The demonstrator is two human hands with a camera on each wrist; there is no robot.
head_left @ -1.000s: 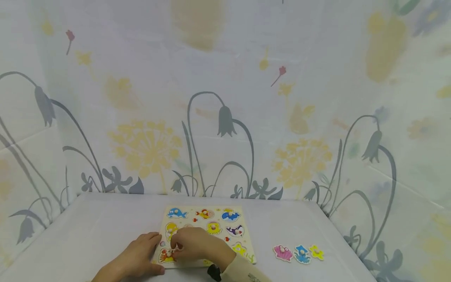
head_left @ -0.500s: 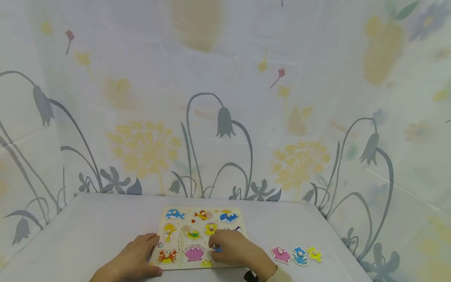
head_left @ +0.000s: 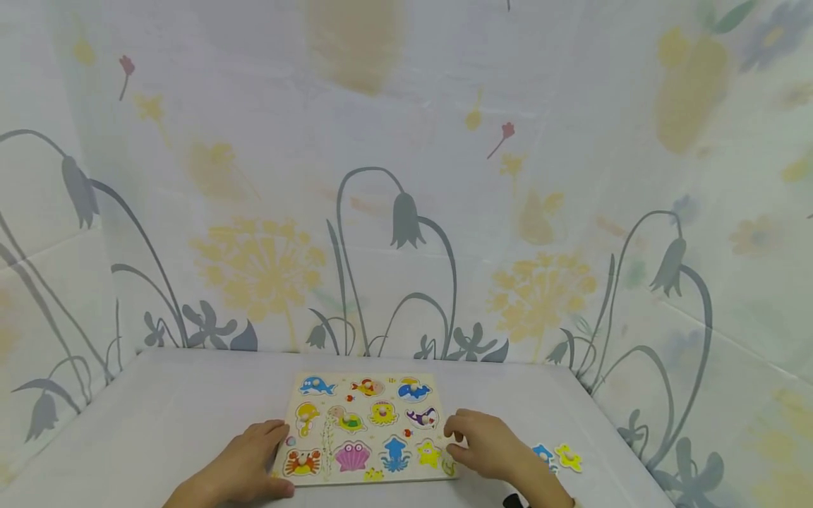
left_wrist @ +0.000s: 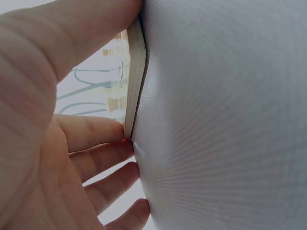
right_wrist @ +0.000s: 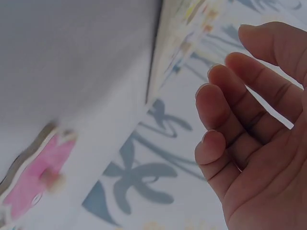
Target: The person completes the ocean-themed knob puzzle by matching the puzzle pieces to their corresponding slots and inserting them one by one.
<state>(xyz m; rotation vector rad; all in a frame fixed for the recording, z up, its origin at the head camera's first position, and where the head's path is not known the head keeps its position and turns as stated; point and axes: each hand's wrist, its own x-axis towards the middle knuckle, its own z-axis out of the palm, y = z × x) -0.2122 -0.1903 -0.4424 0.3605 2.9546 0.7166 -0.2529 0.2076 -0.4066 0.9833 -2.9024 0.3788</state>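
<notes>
A wooden peg puzzle board (head_left: 375, 444) with sea-animal pictures lies on the table. My left hand (head_left: 243, 462) is at its left edge; thumb and index fingertip touch the board's side (left_wrist: 136, 72), the other fingers (left_wrist: 112, 187) rest along the table. Just off the board's right edge is my right hand (head_left: 485, 444), fingers loosely bent, holding nothing. The right wrist view shows a pink shell piece (right_wrist: 41, 177) with a knob lying beyond that hand; in the head view the hand hides it. Knobbed pieces including a crab (head_left: 302, 462) sit in the board.
Right of my right hand lie a blue squid piece (head_left: 546, 455), partly covered by the wrist, and a yellow star piece (head_left: 568, 458). A flower-printed curtain (head_left: 406, 282) stands behind the white table (head_left: 190, 402).
My right hand has moved right, from over the crab across the board to beside its right edge, now covering the pink shell piece. The left hand has stayed at the board's edge.
</notes>
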